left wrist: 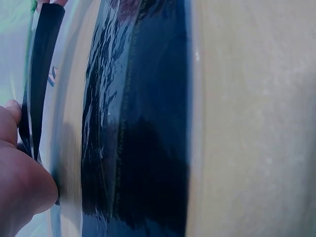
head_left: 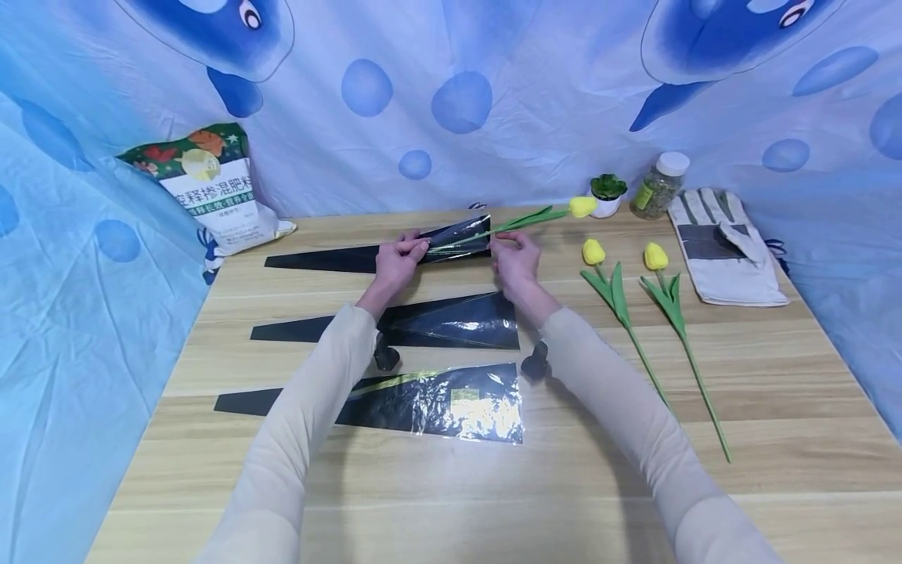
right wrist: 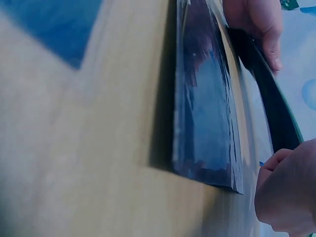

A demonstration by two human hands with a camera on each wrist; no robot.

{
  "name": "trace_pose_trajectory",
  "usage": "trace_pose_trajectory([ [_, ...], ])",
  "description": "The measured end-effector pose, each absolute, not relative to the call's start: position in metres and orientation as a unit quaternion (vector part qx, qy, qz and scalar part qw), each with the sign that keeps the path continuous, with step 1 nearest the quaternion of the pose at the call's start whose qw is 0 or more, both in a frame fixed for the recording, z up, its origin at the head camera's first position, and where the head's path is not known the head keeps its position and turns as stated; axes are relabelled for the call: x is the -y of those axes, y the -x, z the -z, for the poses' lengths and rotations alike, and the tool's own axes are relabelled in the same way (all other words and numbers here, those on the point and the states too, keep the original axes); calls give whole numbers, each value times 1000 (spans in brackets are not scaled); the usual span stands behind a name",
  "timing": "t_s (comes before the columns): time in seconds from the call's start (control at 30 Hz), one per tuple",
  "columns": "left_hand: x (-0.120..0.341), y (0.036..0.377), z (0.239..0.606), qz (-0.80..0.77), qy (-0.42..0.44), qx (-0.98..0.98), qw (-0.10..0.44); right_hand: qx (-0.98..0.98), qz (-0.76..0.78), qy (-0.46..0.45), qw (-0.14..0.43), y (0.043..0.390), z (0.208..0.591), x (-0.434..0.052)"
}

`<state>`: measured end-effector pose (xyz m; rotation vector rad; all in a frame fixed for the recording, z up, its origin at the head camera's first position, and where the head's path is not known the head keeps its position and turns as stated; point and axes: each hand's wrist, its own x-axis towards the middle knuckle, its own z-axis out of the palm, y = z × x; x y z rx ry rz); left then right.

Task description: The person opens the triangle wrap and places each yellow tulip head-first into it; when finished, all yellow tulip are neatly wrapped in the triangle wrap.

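Both hands hold a black cone-shaped plastic sleeve a little above the far part of the wooden table. My left hand pinches its middle, and my right hand pinches its wide end. A yellow tulip sticks out of that end, its green stem inside the sleeve. In the left wrist view my left hand grips the held sleeve's edge beside a flat sleeve. In the right wrist view my right hand holds the sleeve.
Two more black sleeves lie flat nearer me. Two yellow tulips lie at the right. Work gloves, a jar and a small potted plant are at the back right. A fertiliser bag leans at the back left.
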<state>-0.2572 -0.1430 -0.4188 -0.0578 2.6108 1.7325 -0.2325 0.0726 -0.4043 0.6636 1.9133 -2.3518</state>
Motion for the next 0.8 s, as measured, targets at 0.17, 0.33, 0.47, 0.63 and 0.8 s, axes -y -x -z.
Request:
trace_pose_trajectory([
  [0.17, 142, 257, 418, -560, 22, -828, 0, -627, 748, -213, 43, 232, 406, -72],
  [0.33, 142, 257, 419, -550, 22, -835, -5, -633, 746, -201, 50, 230, 409, -71],
  [0.47, 143, 257, 420, -538, 22, -843, -8, -630, 750, -189, 67, 228, 411, -69],
  [0.63, 144, 256, 421, -528, 21, -849, -8, -678, 718, -146, 53, 227, 408, -77],
  [0.8, 144, 257, 422, -522, 13, -853, -3, -790, 610, -52, 18, 234, 392, -110],
])
